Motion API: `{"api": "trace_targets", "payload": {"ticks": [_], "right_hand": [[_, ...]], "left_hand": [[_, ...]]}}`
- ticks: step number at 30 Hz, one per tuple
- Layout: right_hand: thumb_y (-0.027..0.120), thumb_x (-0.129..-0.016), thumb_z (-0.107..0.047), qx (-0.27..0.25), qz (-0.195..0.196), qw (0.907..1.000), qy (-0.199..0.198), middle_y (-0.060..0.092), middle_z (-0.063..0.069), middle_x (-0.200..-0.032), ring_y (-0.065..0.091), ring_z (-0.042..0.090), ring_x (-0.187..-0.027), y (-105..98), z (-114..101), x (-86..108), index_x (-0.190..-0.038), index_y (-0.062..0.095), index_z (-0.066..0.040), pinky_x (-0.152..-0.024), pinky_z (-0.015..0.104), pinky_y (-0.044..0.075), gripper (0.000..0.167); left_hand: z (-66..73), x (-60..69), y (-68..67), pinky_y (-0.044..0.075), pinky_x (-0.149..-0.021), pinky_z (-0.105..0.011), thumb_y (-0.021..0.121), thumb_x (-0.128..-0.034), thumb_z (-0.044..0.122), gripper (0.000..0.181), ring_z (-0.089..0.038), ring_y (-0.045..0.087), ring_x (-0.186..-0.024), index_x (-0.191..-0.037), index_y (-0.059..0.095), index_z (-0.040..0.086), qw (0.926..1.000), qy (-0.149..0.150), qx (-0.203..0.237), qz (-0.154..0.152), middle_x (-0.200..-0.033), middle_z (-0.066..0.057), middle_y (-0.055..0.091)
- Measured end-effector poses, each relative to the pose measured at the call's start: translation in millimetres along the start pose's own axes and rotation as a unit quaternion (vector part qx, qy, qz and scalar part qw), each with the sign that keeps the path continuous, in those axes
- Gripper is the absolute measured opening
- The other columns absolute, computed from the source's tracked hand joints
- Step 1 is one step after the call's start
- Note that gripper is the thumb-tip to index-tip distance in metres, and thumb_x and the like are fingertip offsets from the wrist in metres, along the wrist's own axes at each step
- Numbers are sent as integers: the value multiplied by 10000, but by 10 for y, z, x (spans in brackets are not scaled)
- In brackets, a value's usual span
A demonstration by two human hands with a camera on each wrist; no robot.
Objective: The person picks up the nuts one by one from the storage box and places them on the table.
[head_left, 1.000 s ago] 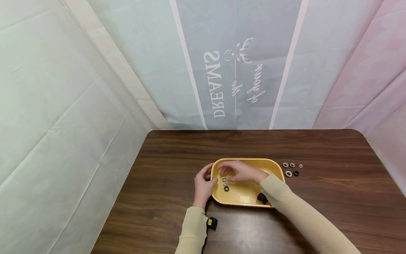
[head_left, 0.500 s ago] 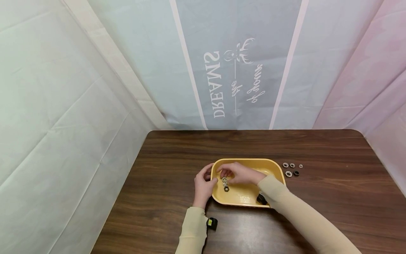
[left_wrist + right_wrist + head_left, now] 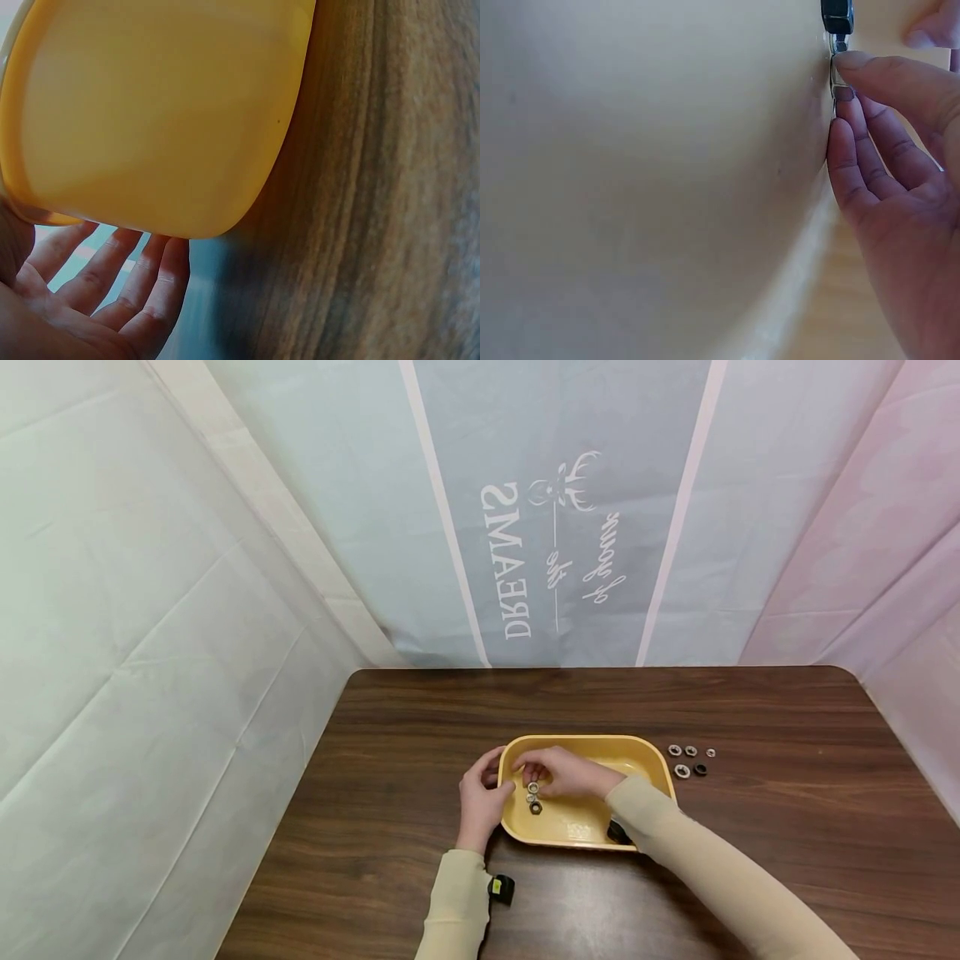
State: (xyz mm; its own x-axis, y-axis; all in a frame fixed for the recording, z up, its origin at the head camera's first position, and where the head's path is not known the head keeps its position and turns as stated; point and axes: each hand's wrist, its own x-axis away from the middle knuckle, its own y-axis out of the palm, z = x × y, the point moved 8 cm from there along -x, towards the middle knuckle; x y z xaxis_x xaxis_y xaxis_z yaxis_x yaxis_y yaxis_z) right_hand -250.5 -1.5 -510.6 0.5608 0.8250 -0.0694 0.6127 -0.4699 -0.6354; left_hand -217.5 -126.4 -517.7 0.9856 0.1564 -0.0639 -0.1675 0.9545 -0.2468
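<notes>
1. Counter [image 3: 420,710]: dark woodgrain, rounded far corners.
2. Tray [image 3: 577,831]: yellow, smooth, set in from counter's far edge.
3. Left hand [image 3: 482,793] clamped on tray's left end; right hand [image 3: 566,770] apparently pinching silver nut [image 3: 533,787].
4. Seemingly partway: three nuts inside, one black hex nut [image 3: 536,808]; five metallic rings [image 3: 682,771] outside, rightward.

Left hand [image 3: 482,795]: the thumb stands opposite four slightly bent fingers [image 3: 159,292] in a grip.
Right hand [image 3: 572,772]: thumb [image 3: 896,75] and fingers form a pinch.
Left forearm [image 3: 456,902]: beige-sleeved, points nearly straight forward.
Right forearm [image 3: 712,852]: beige-sleeved, slants forward and leftward.
</notes>
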Motion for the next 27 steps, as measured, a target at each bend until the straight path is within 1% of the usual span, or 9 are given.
{"api": "trace_targets", "payload": {"ticks": [2,5,9,13,15,18,22,24,27], "right_hand": [[652,-720,134,45,-5,10000,34,636,62,-930,603,191,-865,3,13,-1,-1175,588,-17,-761,296,508,484],[654,-720,126,89,-11,9999,74,634,60,-925,600,190,-858,4,19,-1,-1177,587,-21,-747,282,502,484],[664,-716,120,97,-42,9999,120,633,59,-921,597,193,-849,13,29,-4,-1178,587,-28,-736,276,499,491],[677,-711,111,176,-63,9997,140,629,40,-912,591,175,-834,26,52,-16,-1172,592,-44,-725,268,496,494],[679,-709,108,236,-60,9996,142,628,31,-907,587,161,-825,29,64,-22,-1168,594,-55,-718,263,495,494],[675,-704,110,275,-27,9996,55,625,26,-889,585,154,-808,27,55,-27,-1153,598,-52,-703,265,496,484],[666,-701,118,310,4,9995,-42,626,32,-874,588,159,-793,21,30,-25,-1146,600,-41,-685,259,496,477],[660,-697,123,329,7,9994,-80,626,36,-870,587,158,-786,17,19,-23,-1143,600,-36,-677,254,496,477],[658,-699,124,325,-1,9994,-92,627,47,-869,585,161,-777,4,0,-17,-1136,602,-25,-667,250,496,465]], "left_hand": [[38,12,-3,549,-656,-323,617,-714,-164,561,-333,637,-880,-1238,627,36,10000,-6,25,-19,-1060,-173,650],[184,59,-19,547,-652,-313,600,-715,-173,549,-379,629,-887,-1237,615,-3,10000,13,40,-63,-1065,-214,640],[385,130,-56,544,-654,-293,594,-720,-168,526,-397,624,-889,-1226,613,-27,9999,75,52,-73,-1064,-233,636],[426,148,-67,546,-653,-301,596,-719,-167,516,-395,626,-886,-1217,616,-33,9999,114,74,-49,-1057,-231,637],[418,145,-67,547,-656,-303,596,-720,-168,518,-395,627,-890,-1219,616,-31,9999,102,87,-54,-1057,-230,637],[226,81,-34,549,-656,-309,610,-718,-166,536,-367,636,-888,-1227,622,-1,9999,36,92,-41,-1058,-203,643],[-19,1,3,548,-664,-298,644,-718,-143,556,-260,645,-866,-1225,645,86,10000,-70,25,6,-1048,-112,657],[-17,3,-1,546,-669,-287,652,-720,-131,554,-214,641,-854,-1215,655,118,10000,-85,-19,14,-1038,-76,659],[-15,-3,-3,545,-673,-286,651,-723,-129,555,-194,636,-848,-1211,659,137,9999,-99,-39,0,-1036,-61,660]]}}
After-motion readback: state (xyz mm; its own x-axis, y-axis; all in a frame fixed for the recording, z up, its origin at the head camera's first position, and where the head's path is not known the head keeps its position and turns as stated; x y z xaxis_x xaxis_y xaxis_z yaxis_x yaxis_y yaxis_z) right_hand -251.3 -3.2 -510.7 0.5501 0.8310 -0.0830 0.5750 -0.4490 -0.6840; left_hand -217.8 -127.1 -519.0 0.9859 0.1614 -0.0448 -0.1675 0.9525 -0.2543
